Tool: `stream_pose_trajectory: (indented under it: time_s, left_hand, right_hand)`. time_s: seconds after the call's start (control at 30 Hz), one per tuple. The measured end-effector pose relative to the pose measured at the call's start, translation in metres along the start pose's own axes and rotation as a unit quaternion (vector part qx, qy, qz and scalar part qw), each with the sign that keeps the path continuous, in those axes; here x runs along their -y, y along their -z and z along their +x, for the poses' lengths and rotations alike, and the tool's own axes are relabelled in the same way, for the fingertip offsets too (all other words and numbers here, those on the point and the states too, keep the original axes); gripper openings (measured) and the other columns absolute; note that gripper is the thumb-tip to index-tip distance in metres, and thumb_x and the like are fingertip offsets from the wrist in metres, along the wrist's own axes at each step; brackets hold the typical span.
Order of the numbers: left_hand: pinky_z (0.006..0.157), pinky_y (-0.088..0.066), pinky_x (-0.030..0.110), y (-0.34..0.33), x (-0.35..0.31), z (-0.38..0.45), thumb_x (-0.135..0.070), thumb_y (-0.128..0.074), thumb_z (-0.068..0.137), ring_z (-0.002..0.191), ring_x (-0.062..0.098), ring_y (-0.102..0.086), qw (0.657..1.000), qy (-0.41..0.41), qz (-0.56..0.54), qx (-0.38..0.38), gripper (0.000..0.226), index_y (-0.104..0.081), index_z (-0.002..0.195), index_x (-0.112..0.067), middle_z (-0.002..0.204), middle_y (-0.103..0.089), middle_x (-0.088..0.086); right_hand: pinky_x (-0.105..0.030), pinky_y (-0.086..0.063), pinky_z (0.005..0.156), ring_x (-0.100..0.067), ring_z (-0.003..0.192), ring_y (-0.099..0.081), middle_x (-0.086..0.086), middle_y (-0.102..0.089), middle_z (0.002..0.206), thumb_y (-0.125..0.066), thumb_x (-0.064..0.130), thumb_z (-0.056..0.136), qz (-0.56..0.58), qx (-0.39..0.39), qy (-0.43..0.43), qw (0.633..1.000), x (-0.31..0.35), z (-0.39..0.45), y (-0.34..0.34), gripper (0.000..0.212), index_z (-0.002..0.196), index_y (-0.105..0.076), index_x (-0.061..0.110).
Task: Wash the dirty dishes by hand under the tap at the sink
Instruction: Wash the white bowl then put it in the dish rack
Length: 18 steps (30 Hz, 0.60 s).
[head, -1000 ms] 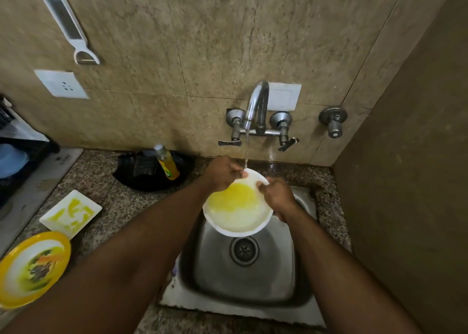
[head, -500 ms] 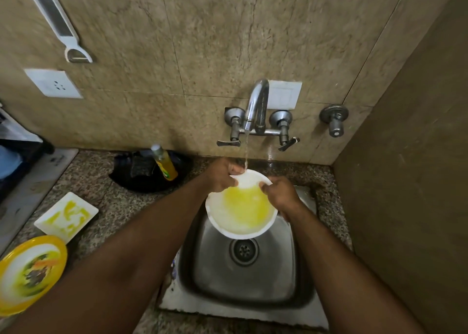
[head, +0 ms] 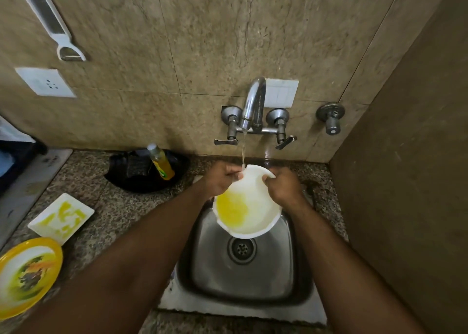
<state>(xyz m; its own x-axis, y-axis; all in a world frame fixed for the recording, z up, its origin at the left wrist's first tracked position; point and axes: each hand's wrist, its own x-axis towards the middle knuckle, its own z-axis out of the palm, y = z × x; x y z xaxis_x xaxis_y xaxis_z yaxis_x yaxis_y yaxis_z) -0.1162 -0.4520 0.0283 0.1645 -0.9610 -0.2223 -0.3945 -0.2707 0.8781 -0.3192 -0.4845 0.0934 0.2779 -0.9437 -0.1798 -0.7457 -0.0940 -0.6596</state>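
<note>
Over the square steel sink (head: pixel 291 270), the left hand (head: pixel 219 180) and right hand (head: pixel 283 188) each grip the yellow-smeared round white plate (head: pixel 247 207), tilted under the curved chrome tap (head: pixel 254 103); the yellow soap bottle's (head: pixel 160 162) label is unreadable

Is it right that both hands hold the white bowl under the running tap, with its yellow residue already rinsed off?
Not quite. Both hands, left hand and right hand, hold the white bowl under the running tap, but the head view shows the yellow residue still inside.
</note>
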Motion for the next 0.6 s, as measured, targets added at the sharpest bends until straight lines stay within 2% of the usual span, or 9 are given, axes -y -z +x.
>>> stream_pose_trajectory:
  time_s: [0.07,0.13,0.2,0.27,0.3,0.37,0.47,0.53,0.6]
  left_hand:
    - [0.097,-0.057,0.035,-0.005,0.006,-0.005,-0.017,-0.073,0.097,0.102,0.019,-0.072,0.999,0.033,-0.027,-0.014,0.029,-0.074,0.125,-0.009,0.116,-0.076,0.002]
    - [0.076,-0.06,0.036,-0.015,0.01,-0.01,-0.036,-0.078,0.092,0.075,0.022,-0.071,0.992,0.064,-0.054,-0.096,0.021,-0.08,0.089,-0.015,0.08,-0.077,-0.001]
    - [0.061,-0.044,0.03,-0.029,0.006,-0.017,-0.058,-0.078,0.084,0.058,0.019,-0.057,0.97,0.113,-0.064,-0.207,0.049,-0.062,0.063,-0.016,0.06,-0.06,-0.004]
    - [0.062,-0.042,0.031,-0.043,0.011,-0.02,-0.07,-0.07,0.083,0.061,0.023,-0.055,0.958,0.129,-0.052,-0.251,0.059,-0.056,0.061,-0.017,0.063,-0.059,0.001]
    - [0.065,-0.046,0.033,-0.048,0.015,-0.021,-0.072,-0.065,0.084,0.063,0.025,-0.057,0.962,0.123,-0.058,-0.235,0.06,-0.06,0.064,-0.016,0.065,-0.06,0.002]
    - [0.079,-0.058,0.044,-0.051,0.025,-0.021,-0.067,-0.059,0.086,0.075,0.028,-0.066,0.975,0.103,-0.105,-0.169,0.052,-0.074,0.087,-0.017,0.077,-0.071,0.002]
    - [0.093,-0.059,0.056,-0.048,0.036,-0.021,-0.045,-0.063,0.085,0.1,0.03,-0.073,0.979,0.098,-0.147,-0.101,0.046,-0.072,0.124,-0.021,0.108,-0.078,0.004]
    - [0.089,-0.061,0.046,-0.048,0.025,-0.026,-0.041,-0.069,0.089,0.095,0.028,-0.073,0.977,0.101,-0.122,-0.142,0.039,-0.075,0.119,-0.018,0.106,-0.079,0.007]
    - [0.07,-0.052,0.031,-0.049,0.015,-0.023,-0.049,-0.075,0.09,0.073,0.023,-0.066,0.959,0.128,-0.098,-0.234,0.038,-0.078,0.087,-0.012,0.082,-0.076,0.009]
  right_hand:
    - [-0.034,-0.054,0.085,-0.032,0.098,-0.069,-0.011,-0.076,0.107,-0.063,0.024,0.096,-0.022,-0.023,0.001,0.999,0.0,-0.004,0.0,0.023,0.112,-0.077,0.014]
    - [-0.035,-0.052,0.083,-0.036,0.1,-0.069,-0.014,-0.075,0.109,-0.061,0.023,0.097,-0.04,-0.066,-0.012,0.997,0.003,-0.009,0.0,0.024,0.114,-0.074,0.013]
    - [-0.038,-0.053,0.081,-0.038,0.101,-0.068,-0.016,-0.073,0.11,-0.059,0.024,0.098,-0.081,-0.105,-0.021,0.991,0.011,-0.014,-0.002,0.024,0.114,-0.071,0.011]
    - [-0.041,-0.054,0.082,-0.039,0.101,-0.068,-0.016,-0.072,0.109,-0.056,0.025,0.099,-0.122,-0.123,-0.017,0.985,0.017,-0.021,-0.005,0.023,0.113,-0.069,0.012]
    - [-0.042,-0.055,0.082,-0.039,0.101,-0.068,-0.016,-0.071,0.109,-0.056,0.025,0.099,-0.129,-0.126,-0.017,0.983,0.019,-0.024,-0.006,0.022,0.113,-0.068,0.013]
    - [-0.042,-0.055,0.082,-0.039,0.101,-0.067,-0.016,-0.071,0.109,-0.055,0.023,0.098,-0.128,-0.13,-0.03,0.983,0.015,-0.027,-0.006,0.022,0.114,-0.068,0.014]
    - [-0.042,-0.055,0.08,-0.04,0.101,-0.067,-0.018,-0.071,0.11,-0.056,0.021,0.097,-0.101,-0.149,-0.057,0.982,0.004,-0.031,-0.007,0.025,0.116,-0.068,0.011]
    - [-0.043,-0.055,0.079,-0.041,0.099,-0.067,-0.02,-0.072,0.108,-0.056,0.019,0.097,-0.083,-0.163,-0.058,0.981,0.001,-0.035,-0.011,0.025,0.118,-0.066,0.01]
    - [-0.044,-0.055,0.079,-0.043,0.098,-0.068,-0.022,-0.072,0.107,-0.055,0.017,0.098,-0.052,-0.184,-0.067,0.979,0.003,-0.039,-0.015,0.026,0.121,-0.065,0.009]
